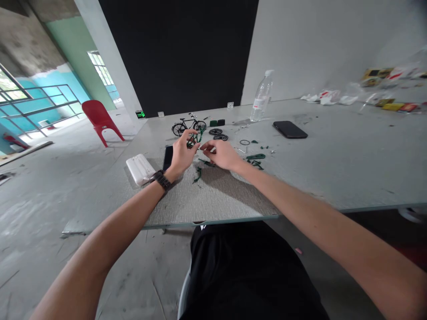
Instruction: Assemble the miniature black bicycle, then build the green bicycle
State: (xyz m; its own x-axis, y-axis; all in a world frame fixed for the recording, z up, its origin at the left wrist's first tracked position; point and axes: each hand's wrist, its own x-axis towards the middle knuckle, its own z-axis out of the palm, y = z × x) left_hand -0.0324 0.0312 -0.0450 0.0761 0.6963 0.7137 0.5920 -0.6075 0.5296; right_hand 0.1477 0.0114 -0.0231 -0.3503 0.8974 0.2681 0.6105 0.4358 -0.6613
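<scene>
My left hand (182, 153), with a dark watch on the wrist, pinches a small green model-bicycle frame (195, 139) just above the grey table (333, 169). My right hand (222, 153) is closed beside it, its fingertips meeting the frame or a tiny part that I cannot make out. A finished black model bicycle (188, 125) stands behind the hands. Loose black wheels (218, 134), a thin ring (244, 142) and green parts (256, 157) lie to the right. Another green piece (197, 174) lies under my hands.
A white box (140, 169) and a dark phone (168, 156) lie by my left wrist. Another black phone (289, 129) and a clear water bottle (262, 97) sit further back. Wrappers (383, 89) litter the far right. A red chair (100, 119) stands on the floor at left.
</scene>
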